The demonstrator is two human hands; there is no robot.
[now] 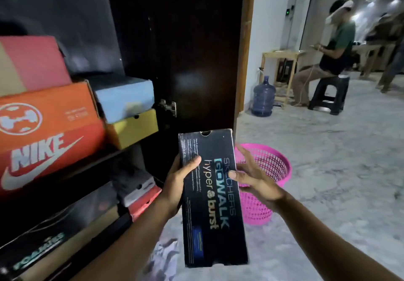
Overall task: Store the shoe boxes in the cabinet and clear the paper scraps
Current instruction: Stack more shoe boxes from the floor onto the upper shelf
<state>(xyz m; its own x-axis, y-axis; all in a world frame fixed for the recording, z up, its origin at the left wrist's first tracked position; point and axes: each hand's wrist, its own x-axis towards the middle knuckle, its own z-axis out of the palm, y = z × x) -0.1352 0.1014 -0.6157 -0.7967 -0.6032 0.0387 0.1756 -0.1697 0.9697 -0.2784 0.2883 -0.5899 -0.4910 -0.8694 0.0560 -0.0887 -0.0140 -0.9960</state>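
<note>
Black shoe box (213,202) gripped by left hand (178,184).

The black shoe box (213,197) hides the left hand's (177,184) fingers and part of the pink basket (273,167). Small print on it blurs, unreadable. The orange Nike box (48,132) runs off the left edge.

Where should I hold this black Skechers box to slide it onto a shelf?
Grip the black Skechers box by its two long sides near the middle, one hand from each side. It is long and narrow, so your left hand and right hand probably keep it level there.
</note>
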